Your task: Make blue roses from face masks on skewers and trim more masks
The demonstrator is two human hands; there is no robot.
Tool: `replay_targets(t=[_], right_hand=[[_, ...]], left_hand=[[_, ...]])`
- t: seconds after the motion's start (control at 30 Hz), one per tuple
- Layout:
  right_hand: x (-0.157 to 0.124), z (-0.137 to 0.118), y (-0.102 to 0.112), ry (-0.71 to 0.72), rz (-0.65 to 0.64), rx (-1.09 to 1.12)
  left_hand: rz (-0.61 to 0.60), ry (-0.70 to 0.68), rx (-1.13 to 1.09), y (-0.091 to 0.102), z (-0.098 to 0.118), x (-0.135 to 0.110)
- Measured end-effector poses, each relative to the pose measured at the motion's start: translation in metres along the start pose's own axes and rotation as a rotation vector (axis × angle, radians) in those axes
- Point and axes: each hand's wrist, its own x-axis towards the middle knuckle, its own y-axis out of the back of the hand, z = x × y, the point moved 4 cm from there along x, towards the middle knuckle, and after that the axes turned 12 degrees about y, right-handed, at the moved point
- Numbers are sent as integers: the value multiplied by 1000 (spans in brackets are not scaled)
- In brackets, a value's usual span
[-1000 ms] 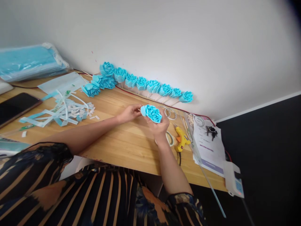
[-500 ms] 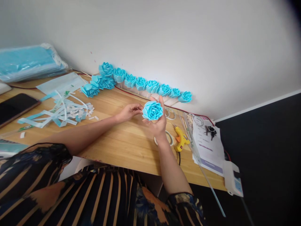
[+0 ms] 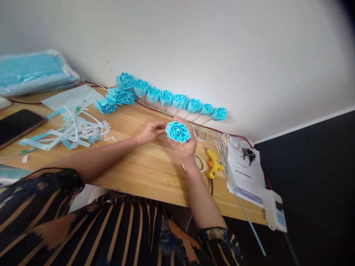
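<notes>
A blue handmade flower (image 3: 178, 132) with layered petals faces up in front of me, above the middle of the desk. My right hand (image 3: 189, 147) is closed around it from behind and below, and its fingers are partly hidden by the petals. At the flower's left edge is my left hand (image 3: 154, 130), with thumb and fingers pinched together close to an outer petal. Whether those fingertips grip the petal or something behind it is too small to make out. Several finished blue flowers (image 3: 166, 98) on pale sticks lean in a row against the wall.
A yellow glue gun (image 3: 213, 164) and tape rolls (image 3: 200, 162) lie right of my right forearm. Papers with keys (image 3: 249, 155) are farther right. Cut strips and scraps (image 3: 74, 129), a phone (image 3: 19, 127) and a bagged blue stack (image 3: 33, 74) occupy the left of the desk (image 3: 138, 168).
The flower has shifted slightly left and tilted in my right hand, and the fingers that rose behind it are now lower. My left hand has stayed at its left edge.
</notes>
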Motion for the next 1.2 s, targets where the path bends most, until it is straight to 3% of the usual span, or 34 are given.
replay_targets(t=[0.1, 0.27, 0.47, 0.7, 1.03, 1.2], right_hand=[[3, -2, -3, 0, -75, 105], [5, -6, -4, -58, -84, 173], [0, -2, -3, -53, -67, 115], [-8, 8, -1, -39, 54, -6], [2, -1, -4, -10, -40, 167], [1, -1, -2, 13, -41, 38]], left_hand=[[-9, -1, -15, 2, 1, 0], [-30, 6, 12, 3, 0, 0], [-36, -30, 54, 1, 1, -1], [6, -36, 81, 0, 3, -1], [46, -74, 51, 9, 11, -1], [13, -92, 89, 6, 5, 0]])
